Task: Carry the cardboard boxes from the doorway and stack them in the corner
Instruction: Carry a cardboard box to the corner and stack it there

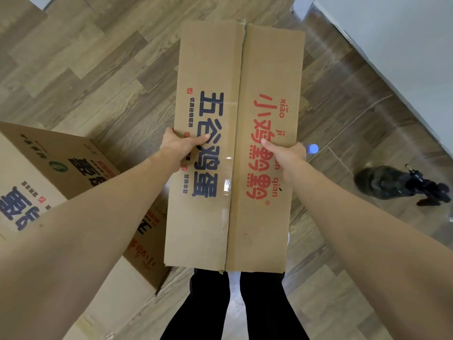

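Box [235, 148] held level over floor [110, 77]. Left hand [179, 146] grips left edge, right hand [284, 155] right edge, thumbs on top. Second box [61, 173] lies just left; wall [404, 45] to the right.

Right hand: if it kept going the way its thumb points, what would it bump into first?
The right hand already grips the carried cardboard box. Its thumb points along the lid, so it would probably slide across the red lettering toward the taped seam.

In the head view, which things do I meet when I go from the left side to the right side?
Cardboard box on the floor → left hand → held cardboard box → right hand → dark tripod-like object → white wall.
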